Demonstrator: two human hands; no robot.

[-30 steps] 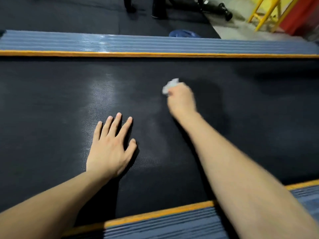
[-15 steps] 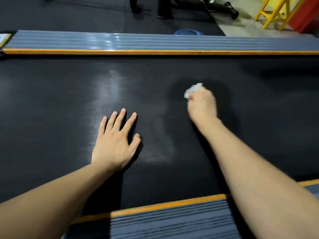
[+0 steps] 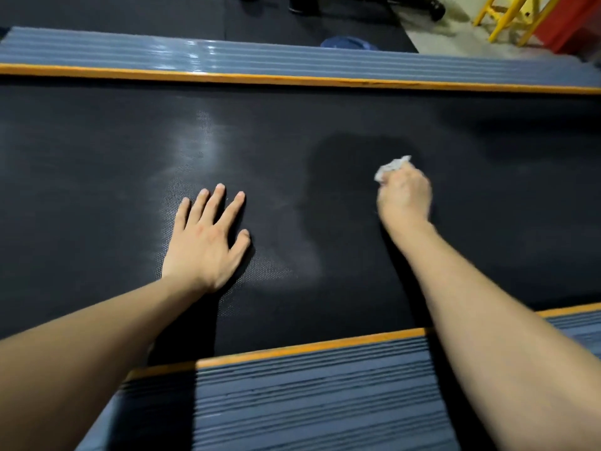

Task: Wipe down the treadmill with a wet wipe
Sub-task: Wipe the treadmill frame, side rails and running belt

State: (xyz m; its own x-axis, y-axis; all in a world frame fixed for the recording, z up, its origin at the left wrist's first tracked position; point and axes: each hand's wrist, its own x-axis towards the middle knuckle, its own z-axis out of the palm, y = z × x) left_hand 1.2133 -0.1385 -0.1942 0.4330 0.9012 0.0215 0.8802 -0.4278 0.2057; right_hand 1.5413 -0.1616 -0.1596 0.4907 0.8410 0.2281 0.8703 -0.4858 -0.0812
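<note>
Hands: two, both bare, both over the black treadmill belt [image 3: 325, 118].
Left hand [image 3: 208, 242]: lies flat, palm down on the belt, five fingers straight and spread, holding nothing.
Right hand [image 3: 405, 198]: well apart from the left, farther out across the belt; fingers curled round a crumpled wet wipe [image 3: 390, 167], clamped on it and pressing it to the belt.
Wet wipe: one, white, bunched up; only a small part sticks out past the knuckles on the far side of the hand, the rest hidden in the grip.
Belt: one, dark and finely textured; a pale glare patch lies beyond the left fingers, and a darker patch surrounds the right hand.
Side rails: two, grey-blue and ribbed, each with one orange strip along its inner edge. The far rail [image 3: 292, 61] runs across the top; the near rail [image 3: 309, 402] sits at the bottom, crossed by both forearms.
Beyond the far rail: dark floor mat [image 3: 130, 14], one blue object [image 3: 349, 43] partly hidden behind the rail, one yellow frame [image 3: 514, 17] at the upper right with a red surface just beside it.
</note>
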